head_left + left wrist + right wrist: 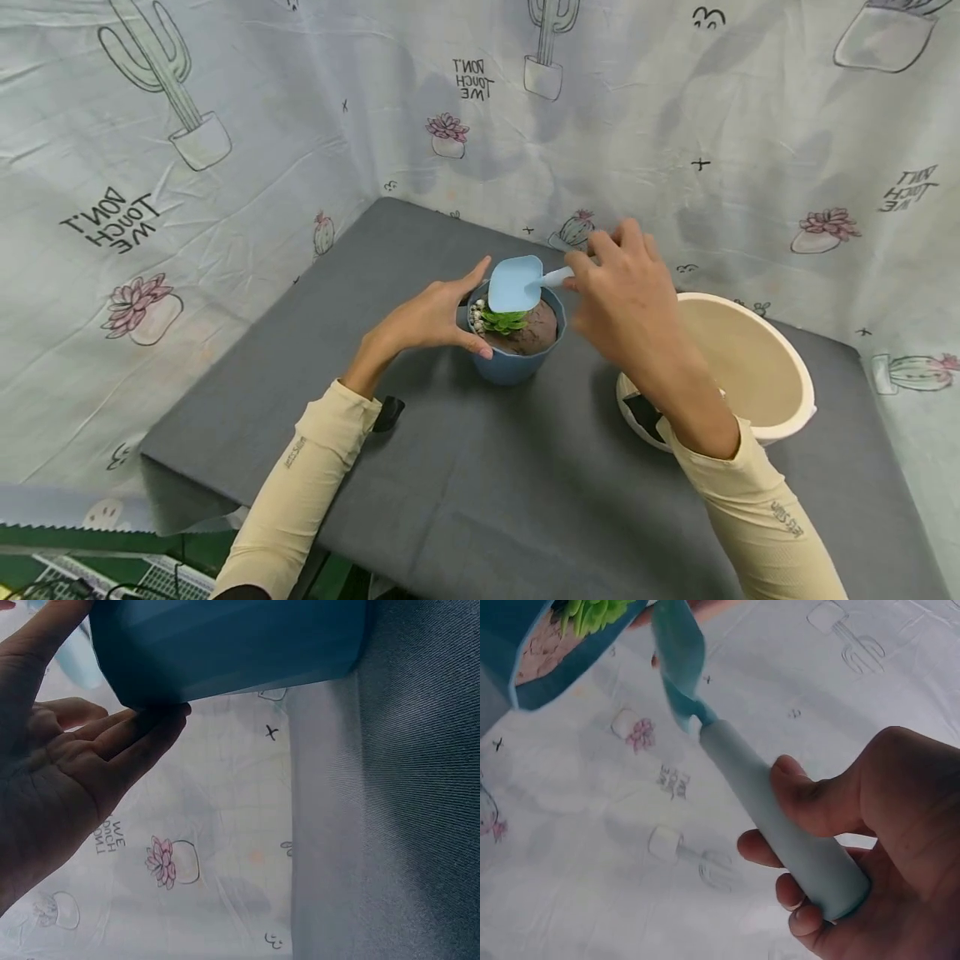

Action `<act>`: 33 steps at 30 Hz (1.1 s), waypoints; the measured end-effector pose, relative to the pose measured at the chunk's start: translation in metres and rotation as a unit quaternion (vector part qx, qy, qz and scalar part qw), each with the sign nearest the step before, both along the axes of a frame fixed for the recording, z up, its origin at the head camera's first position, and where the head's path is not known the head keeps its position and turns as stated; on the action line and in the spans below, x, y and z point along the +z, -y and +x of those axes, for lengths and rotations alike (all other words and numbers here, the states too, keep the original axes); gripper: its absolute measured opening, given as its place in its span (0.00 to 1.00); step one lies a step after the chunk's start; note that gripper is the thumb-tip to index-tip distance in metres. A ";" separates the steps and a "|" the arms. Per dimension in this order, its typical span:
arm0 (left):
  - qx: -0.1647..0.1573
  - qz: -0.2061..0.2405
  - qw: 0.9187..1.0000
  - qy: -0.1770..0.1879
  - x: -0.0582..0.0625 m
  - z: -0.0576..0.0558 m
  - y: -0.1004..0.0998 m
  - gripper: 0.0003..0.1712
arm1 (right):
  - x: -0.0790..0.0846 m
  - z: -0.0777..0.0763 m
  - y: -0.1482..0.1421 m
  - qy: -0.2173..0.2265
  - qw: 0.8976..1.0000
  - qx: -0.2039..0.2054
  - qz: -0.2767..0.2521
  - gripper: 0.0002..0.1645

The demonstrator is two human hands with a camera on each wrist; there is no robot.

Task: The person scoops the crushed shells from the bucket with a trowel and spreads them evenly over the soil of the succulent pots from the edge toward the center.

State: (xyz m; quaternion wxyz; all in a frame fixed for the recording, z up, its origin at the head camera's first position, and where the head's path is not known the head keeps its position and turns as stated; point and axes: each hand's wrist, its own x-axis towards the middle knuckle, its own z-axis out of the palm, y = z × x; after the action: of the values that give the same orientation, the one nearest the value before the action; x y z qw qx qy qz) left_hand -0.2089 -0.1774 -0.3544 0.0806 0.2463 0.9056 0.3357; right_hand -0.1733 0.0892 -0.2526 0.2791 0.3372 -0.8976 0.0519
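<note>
A blue plant pot (510, 367) stands on the grey-covered table, filled with brown soil (538, 327). Green succulent leaves (504, 322) and pale pebbles (477, 315) show at its left side. My left hand (429, 317) grips the pot from the left, thumb and fingers spread round its wall; in the left wrist view the fingers touch the pot's side (232, 645). My right hand (626, 304) holds a light blue garden trowel by its handle (757, 802), fingers wrapped round it. The trowel's blade (515, 283) is above the pot and partly hides the plant.
A large cream basin (804, 379) sits on the right of the table, partly behind my right forearm. Grey cloth (465, 500) covers the table. A cactus-print curtain (360, 100) hangs along its back and sides.
</note>
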 end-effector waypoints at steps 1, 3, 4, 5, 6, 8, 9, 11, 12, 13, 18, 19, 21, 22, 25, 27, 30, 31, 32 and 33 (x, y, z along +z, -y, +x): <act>-0.003 -0.003 1.000 -0.001 0.000 -0.001 -0.003 0.78 | 0.000 0.001 -0.006 -0.005 1.000 -0.001 -0.012 0.07; -0.004 -0.008 1.000 -0.001 0.000 -0.002 -0.008 0.77 | 0.001 0.005 -0.019 -0.015 0.999 -0.001 -0.038 0.10; -0.002 -0.013 1.000 -0.003 0.000 -0.002 -0.010 0.77 | 0.002 0.007 -0.027 -0.020 0.998 -0.001 -0.052 0.11; 0.002 -0.016 1.000 -0.003 0.000 -0.001 -0.013 0.77 | 0.003 0.009 -0.034 -0.025 0.997 0.001 -0.067 0.11; 0.006 -0.019 1.000 -0.002 0.000 0.000 -0.015 0.77 | 0.005 0.011 -0.042 -0.033 0.996 -0.001 -0.080 0.11; 0.023 -0.030 0.999 -0.005 0.002 0.004 -0.021 0.77 | 0.007 0.016 -0.059 -0.045 0.993 -0.002 -0.105 0.11; 0.033 -0.036 0.999 -0.007 0.004 0.006 -0.025 0.77 | 0.009 0.019 -0.069 -0.046 0.992 -0.005 -0.116 0.11; 0.059 -0.046 0.997 -0.009 0.006 0.012 -0.033 0.77 | 0.011 0.024 -0.089 -0.047 0.989 -0.012 -0.142 0.11; 0.074 -0.053 0.996 -0.007 0.008 0.016 -0.037 0.77 | 0.012 0.027 -0.100 -0.044 0.988 -0.018 -0.150 0.10; 0.087 -0.062 0.994 -0.008 0.009 0.019 -0.041 0.77 | 0.013 0.029 -0.110 -0.042 0.986 -0.023 -0.159 0.11; 0.133 -0.118 0.984 0.016 0.017 0.039 -0.052 0.75 | 0.014 0.039 -0.164 -0.032 0.984 -0.084 -0.153 0.11; 0.135 -0.133 0.982 0.014 0.019 0.042 -0.054 0.74 | 0.013 0.040 -0.173 -0.033 0.984 -0.095 -0.145 0.11; 0.128 -0.157 0.979 0.005 0.024 0.047 -0.059 0.72 | 0.009 0.040 -0.190 -0.036 0.987 -0.108 -0.118 0.11; 0.117 -0.160 0.980 -0.006 0.026 0.049 -0.064 0.70 | 0.005 0.038 -0.197 -0.037 0.988 -0.111 -0.106 0.12; 0.055 -0.149 0.985 -0.059 0.034 0.051 -0.086 0.63 | -0.009 0.031 -0.209 -0.033 0.992 -0.103 -0.066 0.12; 0.001 -0.127 0.988 -0.085 0.038 0.049 -0.107 0.58 | -0.021 0.025 -0.212 -0.025 0.994 -0.098 -0.048 0.13; -0.075 -0.099 0.987 -0.103 0.041 0.041 -0.143 0.52 | -0.037 0.016 -0.216 -0.019 0.995 -0.092 -0.016 0.15; -0.094 -0.091 0.986 -0.104 0.041 0.037 -0.155 0.50 | -0.041 0.013 -0.217 -0.021 0.996 -0.091 -0.004 0.17; -0.111 -0.085 0.984 -0.108 0.040 0.033 -0.166 0.48 | -0.044 0.011 -0.217 -0.021 0.995 -0.095 0.011 0.18; -0.125 -0.078 0.983 -0.109 0.039 0.030 -0.177 0.47 | -0.048 0.008 -0.217 -0.024 0.995 -0.098 0.026 0.18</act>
State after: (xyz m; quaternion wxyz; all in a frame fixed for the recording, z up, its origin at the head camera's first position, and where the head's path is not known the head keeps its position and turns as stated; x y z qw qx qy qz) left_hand -0.1788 -0.0008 -0.3159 0.0421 0.3853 0.8947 0.2222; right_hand -0.1648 0.3066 -0.3003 0.2949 0.2557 -0.9206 -0.0073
